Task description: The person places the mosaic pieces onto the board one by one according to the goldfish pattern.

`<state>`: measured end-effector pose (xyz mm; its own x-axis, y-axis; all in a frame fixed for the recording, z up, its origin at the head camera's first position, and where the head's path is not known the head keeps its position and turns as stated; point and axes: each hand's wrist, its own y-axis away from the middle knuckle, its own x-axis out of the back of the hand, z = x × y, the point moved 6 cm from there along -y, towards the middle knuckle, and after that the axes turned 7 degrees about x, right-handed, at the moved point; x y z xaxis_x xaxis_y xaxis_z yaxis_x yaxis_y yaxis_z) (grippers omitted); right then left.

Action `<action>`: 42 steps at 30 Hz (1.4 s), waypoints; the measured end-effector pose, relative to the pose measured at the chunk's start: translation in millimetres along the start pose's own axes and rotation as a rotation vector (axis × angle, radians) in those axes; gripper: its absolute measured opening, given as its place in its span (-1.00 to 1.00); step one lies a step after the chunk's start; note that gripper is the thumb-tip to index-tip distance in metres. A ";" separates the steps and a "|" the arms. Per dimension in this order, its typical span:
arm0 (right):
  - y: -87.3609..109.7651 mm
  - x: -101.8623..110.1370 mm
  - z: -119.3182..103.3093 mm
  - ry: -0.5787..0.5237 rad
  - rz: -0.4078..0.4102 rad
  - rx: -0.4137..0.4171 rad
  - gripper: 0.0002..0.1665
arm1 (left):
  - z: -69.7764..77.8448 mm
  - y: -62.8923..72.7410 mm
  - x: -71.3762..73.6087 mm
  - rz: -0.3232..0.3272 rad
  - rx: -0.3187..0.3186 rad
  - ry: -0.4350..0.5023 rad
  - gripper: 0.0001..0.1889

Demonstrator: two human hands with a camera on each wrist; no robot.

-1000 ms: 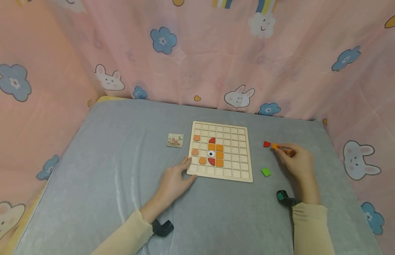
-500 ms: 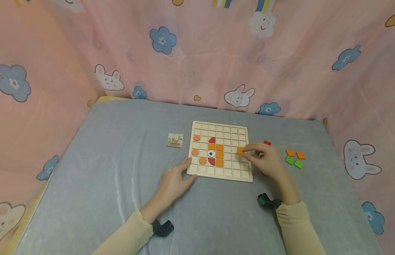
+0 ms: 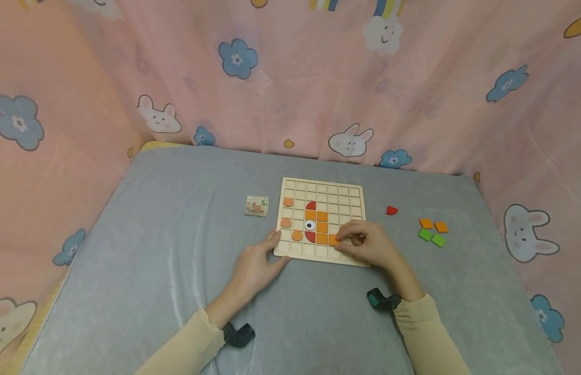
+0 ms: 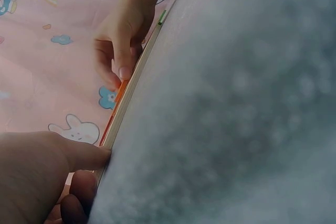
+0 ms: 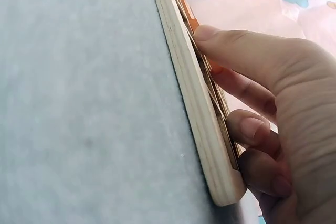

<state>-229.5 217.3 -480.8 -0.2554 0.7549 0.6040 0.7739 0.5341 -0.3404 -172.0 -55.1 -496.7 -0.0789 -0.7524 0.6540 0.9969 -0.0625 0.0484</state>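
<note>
The wooden grid board [image 3: 304,250] lies flat with orange squares, red quarter-rounds, peach discs and a white eye disc [image 3: 310,225] in its cells. At its near left corner, my left hand [image 3: 255,265] holds the board, thumb on the near edge and fingers at the left side; the left wrist view shows those fingers curled. My right hand [image 3: 372,245] pinches an orange square tile [image 3: 333,240] between thumb and index finger. That tile sits at a cell right of the lowest orange square. Whether it lies fully down is hidden by the fingertips.
Left of the board lies a small pattern card [image 3: 256,205]. To the right are a red quarter-round tile [image 3: 391,210], two orange tiles [image 3: 426,223] and two green tiles [image 3: 425,235]. A grey cloth [image 3: 131,260] covers the table, with a pink curtain [image 3: 281,94] behind.
My right hand has carried an orange tile from the loose pieces at the right, leftward over the board to beside the orange column. The left hand has stayed at the corner.
</note>
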 end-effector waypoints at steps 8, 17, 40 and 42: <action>1.9 -0.3 1.1 0.021 0.010 0.048 -0.78 | 1.0 0.3 0.9 0.001 -0.002 -0.002 -0.30; 1.5 0.5 4.4 0.002 0.014 0.046 -0.77 | 1.8 -1.3 1.7 0.003 -0.008 -0.003 -0.30; 7.3 34.8 7.6 0.046 0.144 -0.025 -0.77 | -0.1 -0.3 0.7 -0.001 0.005 0.007 -0.30; 17.0 55.8 12.9 0.143 0.217 -0.089 -0.80 | -0.1 -0.3 0.6 0.001 0.000 0.006 -0.30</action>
<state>-238.1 273.4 -462.2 0.0014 0.7835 0.6214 0.8513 0.3251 -0.4119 -172.4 -55.5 -496.4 -0.0775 -0.7565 0.6494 0.9970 -0.0617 0.0471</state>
